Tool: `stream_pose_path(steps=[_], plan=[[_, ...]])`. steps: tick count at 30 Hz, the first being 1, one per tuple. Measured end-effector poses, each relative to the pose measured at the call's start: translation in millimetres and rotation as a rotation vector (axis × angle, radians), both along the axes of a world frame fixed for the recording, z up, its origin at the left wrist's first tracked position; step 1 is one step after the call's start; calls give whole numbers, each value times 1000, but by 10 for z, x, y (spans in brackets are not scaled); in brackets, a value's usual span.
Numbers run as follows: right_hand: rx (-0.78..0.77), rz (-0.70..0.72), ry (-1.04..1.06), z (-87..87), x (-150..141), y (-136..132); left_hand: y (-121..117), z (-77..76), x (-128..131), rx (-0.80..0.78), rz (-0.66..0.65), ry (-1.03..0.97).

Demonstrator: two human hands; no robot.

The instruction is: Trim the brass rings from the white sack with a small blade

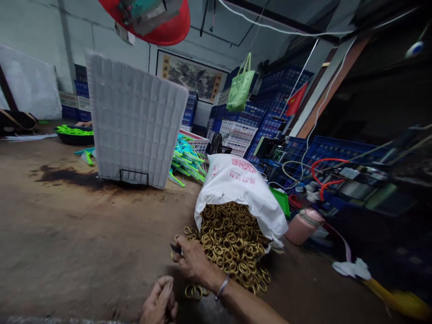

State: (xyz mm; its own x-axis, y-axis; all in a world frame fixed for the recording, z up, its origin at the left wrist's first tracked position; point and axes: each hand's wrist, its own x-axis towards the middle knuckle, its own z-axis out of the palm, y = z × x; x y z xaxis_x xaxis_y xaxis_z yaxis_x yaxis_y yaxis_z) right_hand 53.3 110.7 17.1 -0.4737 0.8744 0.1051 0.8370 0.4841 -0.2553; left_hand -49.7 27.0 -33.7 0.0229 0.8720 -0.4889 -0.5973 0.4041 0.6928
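Note:
My right hand (193,260), with a band round its wrist, reaches over the table beside the heap of brass-coloured rings (232,243). Its fingers pinch a small dark pointed piece (176,249), perhaps a blade; its kind is not clear. The rings spill out of the mouth of a white sack (241,182) with red print, lying on its side. A few loose rings (193,291) lie under my right wrist. Lower down, my left hand (159,300) is closed with the fingers curled together; whatever they may hold is hidden.
A pale ribbed panel (135,121) stands upright in a black wire stand (134,176). Behind it lie turquoise and green plastic parts (187,157) and a black tray (72,137), with another person's hand nearby. A pink container (303,226) and hoses are at right.

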Motion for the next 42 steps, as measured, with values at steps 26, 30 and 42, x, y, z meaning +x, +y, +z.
stream_pose_path(steps=[26,30,42], plan=[[-86,2,626,182,961,-1281,-639,524,688,358,-184,420],[-80,77,614,274,989,-1299,-630,580,691,319,-239,349],[-829,-395,1180,-107,950,-1235,-533,449,802,291,-150,466]])
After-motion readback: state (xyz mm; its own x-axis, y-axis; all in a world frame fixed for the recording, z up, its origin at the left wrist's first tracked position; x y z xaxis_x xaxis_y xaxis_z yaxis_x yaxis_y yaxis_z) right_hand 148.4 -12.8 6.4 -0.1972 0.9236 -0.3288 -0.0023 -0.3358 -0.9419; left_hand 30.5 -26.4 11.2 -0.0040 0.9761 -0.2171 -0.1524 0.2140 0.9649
